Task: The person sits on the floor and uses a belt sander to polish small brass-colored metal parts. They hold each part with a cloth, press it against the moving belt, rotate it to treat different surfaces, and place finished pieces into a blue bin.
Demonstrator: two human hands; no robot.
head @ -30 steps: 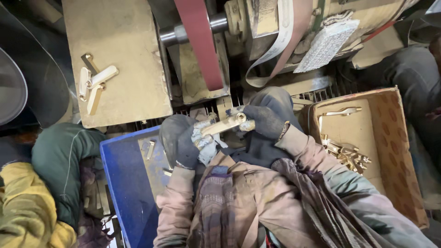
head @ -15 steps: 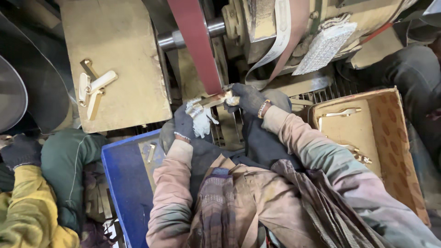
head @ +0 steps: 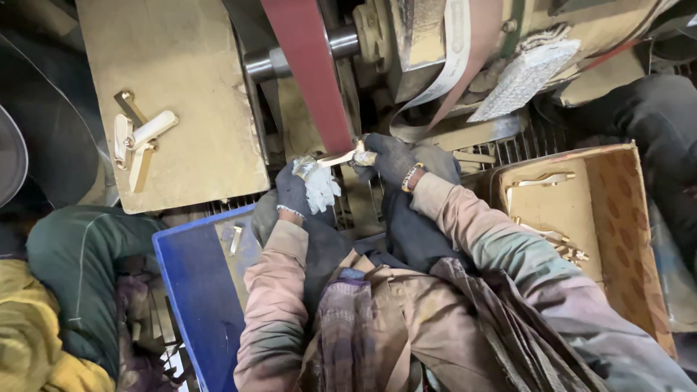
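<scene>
In the head view, an open brown cardboard box [head: 617,218] stands at the right, with pale brass handles [head: 552,178] lying inside it. At the lower left is a blue plastic crate [head: 196,290] with one small brass piece in it. Above the crate, a flat dusty board [head: 196,94] carries three more brass handle parts [head: 138,138]. A white textured pad [head: 523,76] lies on the machine at the upper right.

A red-brown sanding belt [head: 308,72] runs down the middle from a steel roller [head: 272,62]. Both hands wear dark gloves. The left hand [head: 298,190] also grips a white cloth [head: 319,185]. The right hand [head: 388,156] is clenched on the other end of a brass handle [head: 341,156]. The handle is held between the two hands, touching the lower end of the belt.
</scene>
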